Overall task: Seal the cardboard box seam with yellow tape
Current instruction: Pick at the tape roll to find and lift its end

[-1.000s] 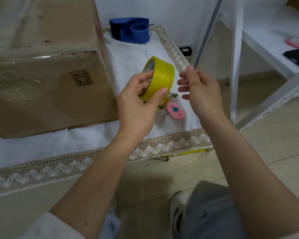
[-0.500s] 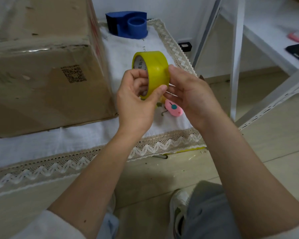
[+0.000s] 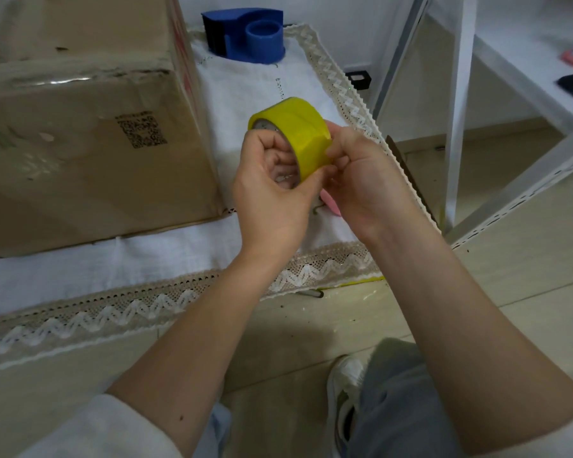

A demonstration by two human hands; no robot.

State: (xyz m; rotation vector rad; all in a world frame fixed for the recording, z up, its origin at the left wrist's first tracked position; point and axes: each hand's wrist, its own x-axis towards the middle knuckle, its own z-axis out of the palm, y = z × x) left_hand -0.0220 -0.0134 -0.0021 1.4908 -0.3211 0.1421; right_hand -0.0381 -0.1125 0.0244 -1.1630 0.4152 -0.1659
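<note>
Head view is showing a big cardboard box (image 3: 80, 133) sitting on a white cloth (image 3: 245, 87) with a lace edge, filling the frame from nine to eleven o'clock; a printed code patch is facing the camera on its near side, and a shiny strip is running along its upper edge. At twelve o'clock, beyond the box's right corner, a blue tape holder (image 3: 245, 38) is resting on the cloth. Near the centre, well apart from the box at its three o'clock side, the left hand (image 3: 272, 193) is gripping the yellow tape roll (image 3: 298, 133) in the air, fingers curling into its core and thumb pressing the outer face. The right hand (image 3: 368, 183) is touching the roll's four o'clock side, its fingertips (image 3: 331, 153) pinching at the yellow band. A pink thing (image 3: 331, 201) is peeking out on the cloth between the two hands, mostly hidden.
</note>
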